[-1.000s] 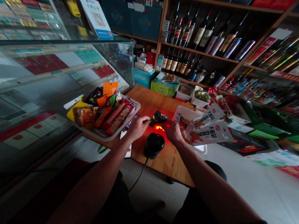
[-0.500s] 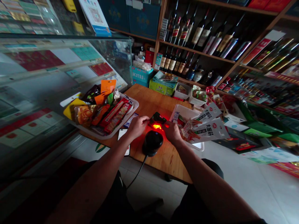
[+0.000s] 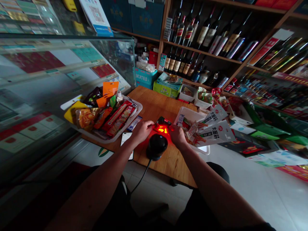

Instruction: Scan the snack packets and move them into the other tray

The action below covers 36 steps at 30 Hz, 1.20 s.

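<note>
My left hand (image 3: 143, 131) and my right hand (image 3: 177, 135) pinch a small dark snack packet (image 3: 164, 121) from either side. Its lower part glows red-orange in the light of a black barcode scanner (image 3: 157, 145), which stands on the wooden table (image 3: 179, 166) just nearer to me. The fine print on the packet cannot be read. Left of my left hand lie a phone (image 3: 125, 137) with a lit screen and a small blue-and-white packet (image 3: 134, 123). A white basket (image 3: 184, 110) with snack bags is close beside my right hand.
A white tray (image 3: 141, 110) full of packaged snacks stands at the table's left, next to a glass display counter (image 3: 96, 93). Wine bottles (image 3: 207, 33) line the shelves behind. Small boxes (image 3: 166, 89) sit at the far edge. The scanner's cable (image 3: 141, 178) hangs off the front edge.
The packet has tilted slightly between my hands, and the red light falls on it in a different pattern. Both hands have hardly moved. The view has shifted very little.
</note>
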Each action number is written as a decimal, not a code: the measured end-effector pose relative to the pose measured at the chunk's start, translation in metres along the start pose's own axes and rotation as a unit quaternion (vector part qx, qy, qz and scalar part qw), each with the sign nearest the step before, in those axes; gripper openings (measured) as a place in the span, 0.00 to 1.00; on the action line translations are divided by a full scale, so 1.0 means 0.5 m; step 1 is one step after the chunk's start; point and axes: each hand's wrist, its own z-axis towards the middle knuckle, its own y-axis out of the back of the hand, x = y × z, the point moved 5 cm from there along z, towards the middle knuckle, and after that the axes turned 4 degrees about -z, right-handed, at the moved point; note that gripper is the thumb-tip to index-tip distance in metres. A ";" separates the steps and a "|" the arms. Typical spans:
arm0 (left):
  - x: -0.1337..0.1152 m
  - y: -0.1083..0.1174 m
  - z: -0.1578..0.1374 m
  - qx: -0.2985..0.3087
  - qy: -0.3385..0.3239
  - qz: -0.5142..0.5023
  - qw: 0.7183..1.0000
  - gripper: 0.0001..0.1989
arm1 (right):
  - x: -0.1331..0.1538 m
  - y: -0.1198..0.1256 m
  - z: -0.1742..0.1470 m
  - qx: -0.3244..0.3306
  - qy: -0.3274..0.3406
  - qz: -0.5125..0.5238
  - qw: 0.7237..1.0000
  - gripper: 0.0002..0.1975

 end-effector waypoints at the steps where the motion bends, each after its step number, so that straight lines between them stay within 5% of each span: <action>1: -0.002 0.000 0.000 0.000 -0.001 -0.001 1.000 0.09 | -0.001 0.001 0.000 -0.003 0.000 0.002 1.000 0.11; 10: -0.032 0.000 0.004 -0.020 -0.037 -0.030 0.999 0.08 | 0.016 0.018 -0.023 -0.004 -0.049 0.086 0.995 0.16; 18: -0.030 0.006 -0.011 -0.015 -0.012 -0.055 0.998 0.10 | 0.033 0.115 -0.035 -0.082 -0.024 0.029 0.996 0.16; 26: -0.038 0.007 -0.024 -0.006 -0.001 -0.055 0.998 0.10 | -0.038 0.181 -0.026 -0.155 -0.047 -0.082 0.983 0.19; 36: -0.039 0.013 -0.029 -0.023 -0.030 -0.009 0.999 0.10 | -0.116 0.185 -0.016 -0.155 -0.014 -0.219 0.963 0.25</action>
